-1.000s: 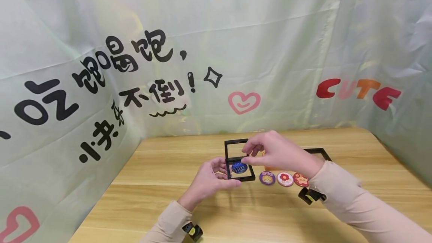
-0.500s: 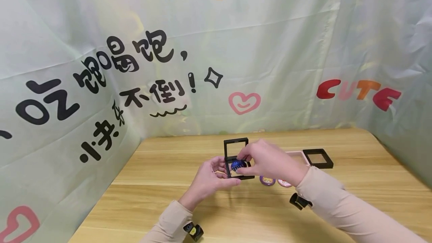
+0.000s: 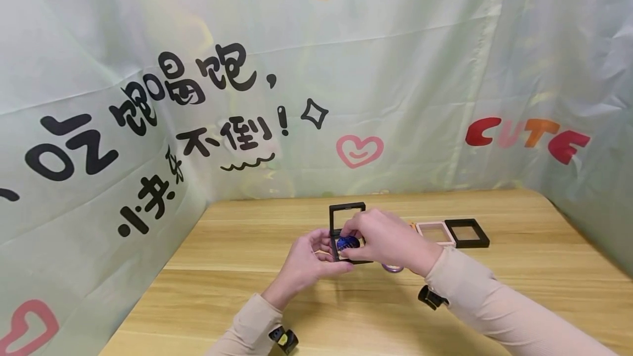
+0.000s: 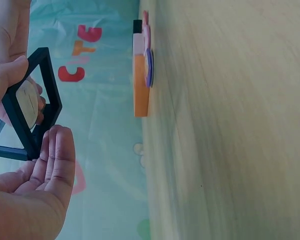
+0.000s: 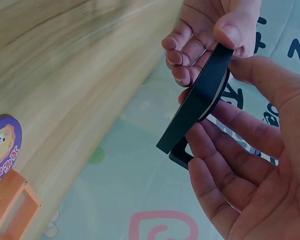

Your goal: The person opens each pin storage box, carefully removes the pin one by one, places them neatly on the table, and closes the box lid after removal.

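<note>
My left hand (image 3: 304, 261) grips the lower left corner of a small black hinged display frame (image 3: 348, 205), thumb along its front edge and fingers behind. The lid stands raised at the back. Inside the lower half lies a round blue button badge (image 3: 348, 242), against the clear film. My right hand (image 3: 390, 238) pinches this badge between thumb and fingertips. In the right wrist view, the badge's edge (image 5: 219, 97) shows against the frame's face; in the left wrist view, its pale back (image 4: 26, 104) shows through the film. The frame is held above the table.
A pink frame (image 3: 436, 223) and another black frame (image 3: 482, 233) lie to the right on the wooden table (image 3: 222, 257). An orange frame (image 5: 21, 200) and a purple bear badge (image 5: 5, 145) are beside them. Printed cloth (image 3: 277, 43) hangs behind the table.
My right hand has moved left and slightly down, from beside the frame onto the blue badge, which has shifted a little left in the frame. The left hand keeps its grip.
</note>
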A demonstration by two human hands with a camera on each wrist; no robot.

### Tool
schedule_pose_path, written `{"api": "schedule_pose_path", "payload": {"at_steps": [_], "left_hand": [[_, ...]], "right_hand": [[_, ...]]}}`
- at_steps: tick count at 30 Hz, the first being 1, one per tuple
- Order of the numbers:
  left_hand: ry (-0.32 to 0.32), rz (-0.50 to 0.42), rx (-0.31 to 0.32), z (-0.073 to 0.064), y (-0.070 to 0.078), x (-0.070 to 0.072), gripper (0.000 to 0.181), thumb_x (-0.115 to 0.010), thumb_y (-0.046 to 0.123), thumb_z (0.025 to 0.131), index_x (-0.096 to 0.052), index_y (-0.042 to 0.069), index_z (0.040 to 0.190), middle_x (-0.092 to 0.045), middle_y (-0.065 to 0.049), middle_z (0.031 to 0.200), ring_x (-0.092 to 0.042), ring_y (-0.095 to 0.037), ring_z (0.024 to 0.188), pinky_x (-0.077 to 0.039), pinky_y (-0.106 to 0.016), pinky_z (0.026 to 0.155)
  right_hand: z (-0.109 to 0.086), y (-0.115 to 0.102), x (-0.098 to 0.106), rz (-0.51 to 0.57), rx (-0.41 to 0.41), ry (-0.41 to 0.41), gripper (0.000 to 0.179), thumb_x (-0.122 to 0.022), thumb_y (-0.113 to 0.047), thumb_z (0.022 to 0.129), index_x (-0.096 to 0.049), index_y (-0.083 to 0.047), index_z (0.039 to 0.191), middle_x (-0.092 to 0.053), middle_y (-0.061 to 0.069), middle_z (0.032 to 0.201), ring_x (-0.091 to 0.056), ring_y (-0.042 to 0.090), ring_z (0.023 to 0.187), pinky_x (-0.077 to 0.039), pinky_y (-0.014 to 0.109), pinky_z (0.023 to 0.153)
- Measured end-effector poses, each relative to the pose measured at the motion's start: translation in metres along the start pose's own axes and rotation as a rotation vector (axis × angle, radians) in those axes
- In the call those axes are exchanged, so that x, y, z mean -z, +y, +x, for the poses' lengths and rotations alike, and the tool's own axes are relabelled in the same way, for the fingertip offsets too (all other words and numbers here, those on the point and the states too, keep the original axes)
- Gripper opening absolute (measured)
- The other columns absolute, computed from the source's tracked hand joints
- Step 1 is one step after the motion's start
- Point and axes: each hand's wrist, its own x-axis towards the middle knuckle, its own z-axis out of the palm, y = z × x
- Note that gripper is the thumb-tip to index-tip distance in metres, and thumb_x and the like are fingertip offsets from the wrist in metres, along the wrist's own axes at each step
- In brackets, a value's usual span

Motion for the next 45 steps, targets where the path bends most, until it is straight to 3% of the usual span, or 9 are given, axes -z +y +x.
{"api": "schedule_pose_path", "payload": {"at_steps": [5, 16, 27, 34, 39, 45], "left_hand": [[-0.003, 0.004, 0.000, -0.001, 0.000, 0.000, 0.061, -0.096, 0.013, 0.078, -0.068, 0.009, 0.133, -0.074, -0.005, 0.108, -0.074, -0.013, 0.088, -0.065, -0.025, 0.079], [0.000, 0.019, 0.001, -0.002, -0.001, 0.001, 0.060, -0.097, 0.015, 0.078, -0.070, 0.010, 0.131, -0.074, -0.004, 0.108, -0.073, -0.014, 0.089, -0.065, -0.025, 0.080], [0.026, 0.053, 0.022, -0.004, -0.003, 0.007, 0.062, -0.099, 0.019, 0.076, -0.069, 0.007, 0.129, -0.072, -0.022, 0.115, -0.070, -0.015, 0.091, -0.064, -0.024, 0.081], [0.035, 0.051, 0.029, -0.004, -0.004, 0.012, 0.064, -0.099, 0.019, 0.076, -0.069, 0.007, 0.130, -0.072, -0.020, 0.113, -0.071, -0.016, 0.090, -0.064, -0.024, 0.080], [0.043, 0.049, 0.047, -0.006, -0.003, 0.015, 0.065, -0.100, 0.019, 0.075, -0.069, 0.007, 0.131, -0.071, -0.025, 0.117, -0.071, -0.017, 0.091, -0.064, -0.024, 0.081], [0.061, 0.054, 0.053, -0.007, -0.003, 0.020, 0.067, -0.100, 0.015, 0.074, -0.068, 0.004, 0.132, -0.073, -0.015, 0.111, -0.071, -0.017, 0.091, -0.064, -0.025, 0.083]], "right_hand": [[-0.002, 0.000, -0.001, 0.004, 0.012, 0.012, 0.017, -0.086, -0.030, 0.091, -0.081, -0.019, 0.102, -0.072, -0.010, 0.088, -0.061, 0.002, 0.074, -0.051, 0.019, 0.064], [-0.004, 0.003, -0.003, 0.028, 0.024, 0.029, 0.015, -0.083, -0.028, 0.090, -0.080, -0.019, 0.101, -0.067, -0.008, 0.089, -0.053, 0.000, 0.070, -0.047, 0.018, 0.060], [-0.007, 0.009, 0.000, 0.046, -0.018, 0.026, 0.019, -0.083, -0.031, 0.091, -0.079, -0.020, 0.107, -0.067, -0.010, 0.092, -0.058, 0.001, 0.077, -0.052, 0.020, 0.068], [-0.010, 0.016, 0.001, 0.041, -0.036, 0.017, 0.022, -0.082, -0.032, 0.091, -0.079, -0.020, 0.109, -0.065, -0.010, 0.091, -0.060, 0.005, 0.080, -0.053, 0.021, 0.069], [-0.012, 0.020, 0.003, 0.037, -0.024, 0.028, 0.020, -0.082, -0.033, 0.092, -0.079, -0.021, 0.108, -0.065, -0.009, 0.091, -0.058, 0.003, 0.077, -0.050, 0.020, 0.066], [-0.012, 0.024, 0.004, 0.028, -0.041, 0.029, 0.018, -0.081, -0.033, 0.093, -0.079, -0.022, 0.107, -0.066, -0.009, 0.091, -0.060, 0.004, 0.080, -0.052, 0.022, 0.068]]}}
